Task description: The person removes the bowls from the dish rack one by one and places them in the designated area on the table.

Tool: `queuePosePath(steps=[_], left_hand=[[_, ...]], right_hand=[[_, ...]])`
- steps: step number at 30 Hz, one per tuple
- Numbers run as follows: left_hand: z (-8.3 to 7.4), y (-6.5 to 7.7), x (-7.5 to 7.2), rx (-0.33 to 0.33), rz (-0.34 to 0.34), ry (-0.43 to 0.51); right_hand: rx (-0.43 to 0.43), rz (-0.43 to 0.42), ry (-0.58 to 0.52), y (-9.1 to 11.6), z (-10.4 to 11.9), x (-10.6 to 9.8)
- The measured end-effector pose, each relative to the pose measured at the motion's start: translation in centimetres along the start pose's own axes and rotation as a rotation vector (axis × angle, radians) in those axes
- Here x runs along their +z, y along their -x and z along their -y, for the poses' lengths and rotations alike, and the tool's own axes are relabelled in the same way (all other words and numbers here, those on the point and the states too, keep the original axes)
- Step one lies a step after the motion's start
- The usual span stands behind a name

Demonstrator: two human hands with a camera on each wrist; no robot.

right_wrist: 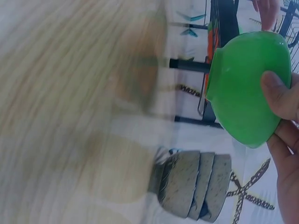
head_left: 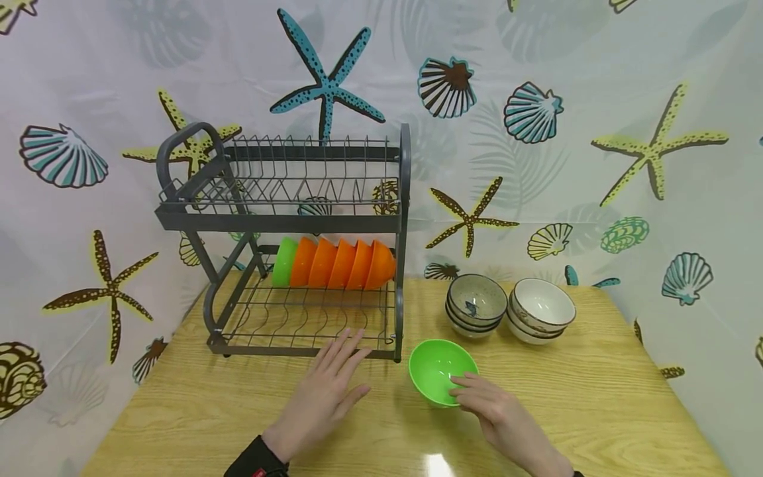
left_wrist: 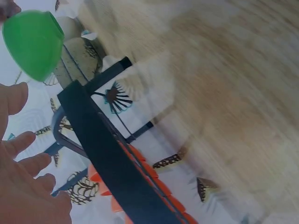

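My right hand (head_left: 495,411) pinches the near rim of a bright green bowl (head_left: 434,368), its fingers over the inside and its thumb (right_wrist: 275,91) against the outer wall. The bowl appears raised off the table in the right wrist view, with its opening facing up in the head view. My left hand (head_left: 324,391) hovers before the front edge of the dish rack (head_left: 357,222), holding nothing, with fingers spread and fairly straight. On the rack's lower tier, another green bowl (head_left: 283,264) and several orange bowls (head_left: 342,265) stand on their sides in a nested row.
Behind the held bowl, a stack of grey speckled bowls (head_left: 477,299) stands beside a stack of white bowls (head_left: 542,305). The rack's upper tier of wire slots overhangs the lower one. A patterned curtain (head_left: 596,79) hangs behind the wooden table (head_left: 596,397).
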State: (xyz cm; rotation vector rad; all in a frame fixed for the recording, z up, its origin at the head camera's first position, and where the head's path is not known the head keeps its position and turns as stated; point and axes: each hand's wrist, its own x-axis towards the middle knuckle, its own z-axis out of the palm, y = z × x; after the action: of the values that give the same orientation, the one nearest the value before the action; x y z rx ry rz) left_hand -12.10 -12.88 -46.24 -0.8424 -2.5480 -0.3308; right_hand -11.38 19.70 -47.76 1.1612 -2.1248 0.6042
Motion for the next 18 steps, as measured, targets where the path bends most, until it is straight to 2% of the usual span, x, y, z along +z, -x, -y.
queuePosePath(steps=[6,12,18], left_hand=[[0.6,0.6,0.3,-0.056,0.035,0.007],[0.8,1.0,0.7,-0.105,0.070,0.043],[0.8,1.2,0.7,-0.112,0.076,0.049]], right_hand=[[0.059,0.021,0.008,1.4,-1.2,-0.5],[0.130,0.078,0.035,2.7,-2.1,-0.8],[0.184,0.127,0.106,3.7,-2.4,-1.0]])
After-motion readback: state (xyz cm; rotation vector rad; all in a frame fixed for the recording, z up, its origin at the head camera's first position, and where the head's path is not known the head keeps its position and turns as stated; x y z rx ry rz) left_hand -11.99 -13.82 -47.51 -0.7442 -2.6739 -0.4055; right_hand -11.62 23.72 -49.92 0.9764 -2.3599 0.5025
